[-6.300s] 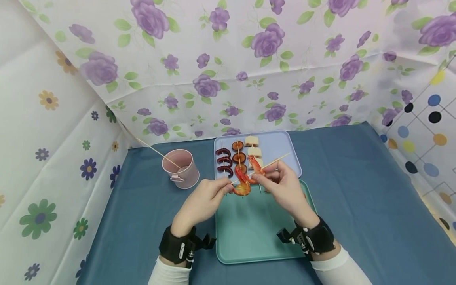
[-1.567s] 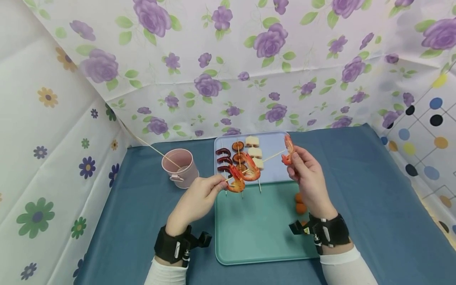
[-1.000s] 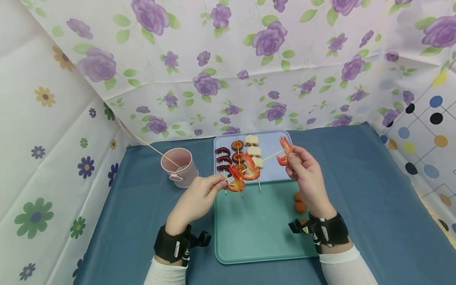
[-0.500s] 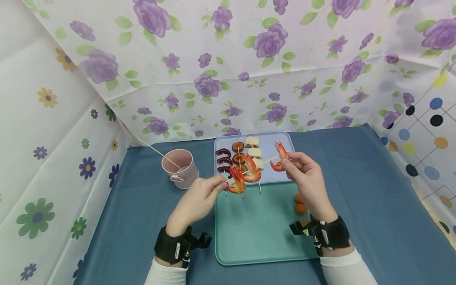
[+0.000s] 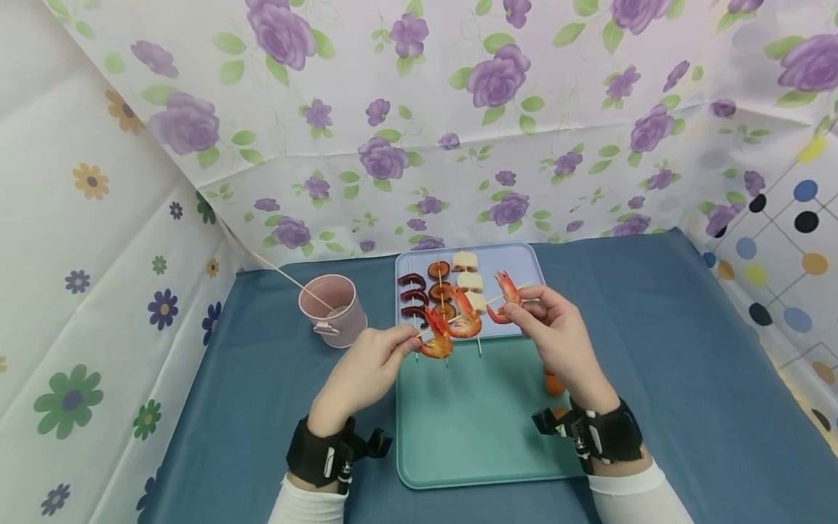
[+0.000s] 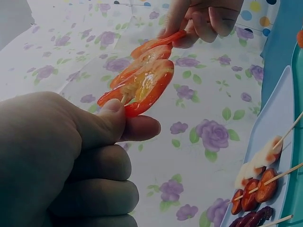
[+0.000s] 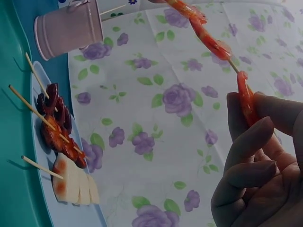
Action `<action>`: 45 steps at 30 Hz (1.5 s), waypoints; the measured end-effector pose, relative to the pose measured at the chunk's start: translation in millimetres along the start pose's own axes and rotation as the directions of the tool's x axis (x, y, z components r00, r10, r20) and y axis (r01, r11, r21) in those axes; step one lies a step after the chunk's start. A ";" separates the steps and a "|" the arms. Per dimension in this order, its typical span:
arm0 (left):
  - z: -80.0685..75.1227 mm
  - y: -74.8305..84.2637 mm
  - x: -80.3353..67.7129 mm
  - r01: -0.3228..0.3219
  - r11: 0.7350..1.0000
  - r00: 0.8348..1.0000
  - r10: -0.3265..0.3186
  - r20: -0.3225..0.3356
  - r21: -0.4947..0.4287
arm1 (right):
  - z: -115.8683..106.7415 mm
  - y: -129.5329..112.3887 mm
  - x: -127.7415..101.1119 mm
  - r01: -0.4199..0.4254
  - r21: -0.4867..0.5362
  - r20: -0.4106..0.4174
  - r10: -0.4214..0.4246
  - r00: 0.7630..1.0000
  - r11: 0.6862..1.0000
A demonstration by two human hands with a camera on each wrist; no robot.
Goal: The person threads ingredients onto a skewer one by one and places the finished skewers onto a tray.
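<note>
Three shrimps [image 5: 466,319] on one skewer [image 5: 487,300], three skewers on tray [image 5: 517,260]

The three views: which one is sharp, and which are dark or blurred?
Head view: bright, even light, sharp, with walls bowed by the wide lens. Left wrist view: the left hand is dark, close and soft. Right wrist view: dimmer, the right hand shadowed, but the pink cup reads clearly.
</note>
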State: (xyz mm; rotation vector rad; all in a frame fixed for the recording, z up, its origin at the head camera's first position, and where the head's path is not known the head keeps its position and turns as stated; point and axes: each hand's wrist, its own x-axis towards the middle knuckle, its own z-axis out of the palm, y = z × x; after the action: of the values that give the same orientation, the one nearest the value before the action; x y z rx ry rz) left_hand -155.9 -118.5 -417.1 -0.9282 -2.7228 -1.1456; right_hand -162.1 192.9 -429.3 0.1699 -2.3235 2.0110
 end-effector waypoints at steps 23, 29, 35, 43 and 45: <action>3.7 -1.0 2.4 -0.017 1.000 1.000 0.017 -0.002 -0.008 | -3.0 -2.7 -3.7 0.064 0.000 0.033 -0.063 0.997 0.998; 5.8 -1.4 3.7 -0.014 1.000 1.000 0.014 -0.014 -0.022 | -4.6 -2.5 -2.4 0.047 -0.032 0.028 -0.046 0.999 0.998; 13.6 0.1 8.4 0.005 0.999 1.000 -0.005 -0.010 -0.041 | -11.4 -6.3 -1.3 -0.039 -0.125 0.031 0.044 0.999 0.991; 38.6 0.4 20.8 0.133 0.966 0.983 -0.157 -0.095 -0.224 | -20.5 -6.3 1.1 -0.001 -0.160 -0.025 -0.003 1.000 0.987; 49.0 1.4 27.4 0.164 0.936 0.976 -0.200 -0.087 -0.310 | -23.1 -7.3 0.9 0.007 -0.152 -0.040 -0.013 0.999 0.988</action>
State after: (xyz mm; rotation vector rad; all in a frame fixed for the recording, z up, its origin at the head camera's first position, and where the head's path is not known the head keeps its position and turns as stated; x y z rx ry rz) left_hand -168.6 -71.3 -444.6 -0.6131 -2.6290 -1.6304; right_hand -162.6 214.7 -418.7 0.1312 -2.4319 1.8059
